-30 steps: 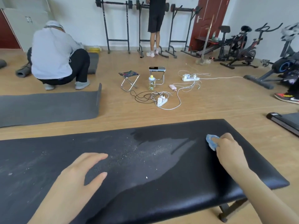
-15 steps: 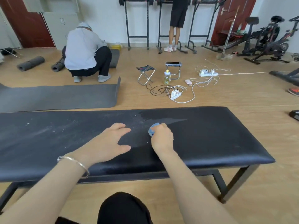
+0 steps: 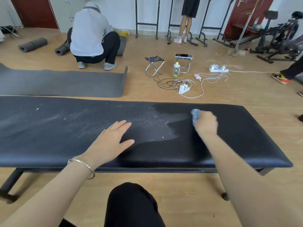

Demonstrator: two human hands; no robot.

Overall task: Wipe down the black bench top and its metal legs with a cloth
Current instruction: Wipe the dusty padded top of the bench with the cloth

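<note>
- Head view: the black bench top (image 3: 65,136) runs across the frame from left to right. Its left and middle stretch is dulled with pale dust and white specks, while the right part is darker.
- The right hand (image 3: 205,122) reaches forward on a nearly straight arm and sits on the bench top toward its far right side. Its fingers are curled round a small bunched blue cloth (image 3: 194,116), which sticks out on the hand's left and touches the surface just beside the edge of the dusty area.
- The left hand (image 3: 109,141) lies palm-down on the bench near the middle. Its fingers are straight and close together, the thumb is spread to the right, and it grips nothing. A silver bracelet (image 3: 83,166) circles the wrist.
- A dark metal leg (image 3: 9,184) slants down to the floor under the bench's left end.
- The person's knee (image 3: 131,205), in black cloth, shows at the bottom centre.
- Beyond the bench lie a gray mat (image 3: 62,84), a folding stool (image 3: 154,64) and a power strip (image 3: 184,89) with tangled cables. A crouching person (image 3: 90,33) faces away.
</note>
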